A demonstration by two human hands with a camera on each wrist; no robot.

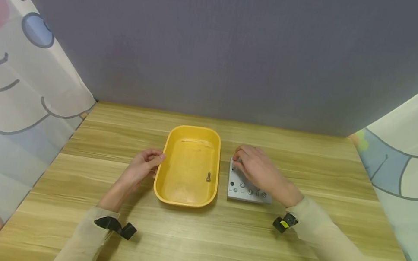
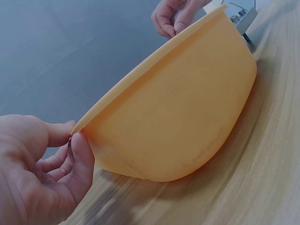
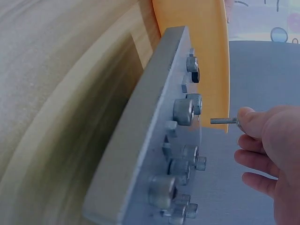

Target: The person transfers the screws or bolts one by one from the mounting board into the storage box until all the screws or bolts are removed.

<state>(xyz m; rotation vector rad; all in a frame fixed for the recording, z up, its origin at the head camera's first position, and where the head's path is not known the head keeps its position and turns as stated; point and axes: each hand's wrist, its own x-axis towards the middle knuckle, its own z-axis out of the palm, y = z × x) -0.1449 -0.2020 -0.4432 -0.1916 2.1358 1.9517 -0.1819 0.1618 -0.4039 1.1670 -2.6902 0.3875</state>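
While right hand [image 1: 255, 166] pinched metal screw [image 3: 224, 121] by one end, shank hung bare, pointed at gray block [image 3: 143, 122], apart from it, near block's 11 o'clock corner. Seated screws [image 3: 183, 112], several, stood proud of block. Yellow tray [image 1: 185, 166] lay at block's 9 o'clock; loose screw [image 1: 209, 177] inside, toward 4 o'clock. Left hand [image 1: 143, 166] pinched tray rim, 9 o'clock side. Wooden table [image 1: 179, 244] lay beneath; gray wall [image 1: 223, 49] stood at 12 o'clock.

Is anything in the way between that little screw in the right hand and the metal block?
Nothing visible blocks the gap right in front of the screw. But bolts stick out of the metal block close by, and might crowd the right hand.
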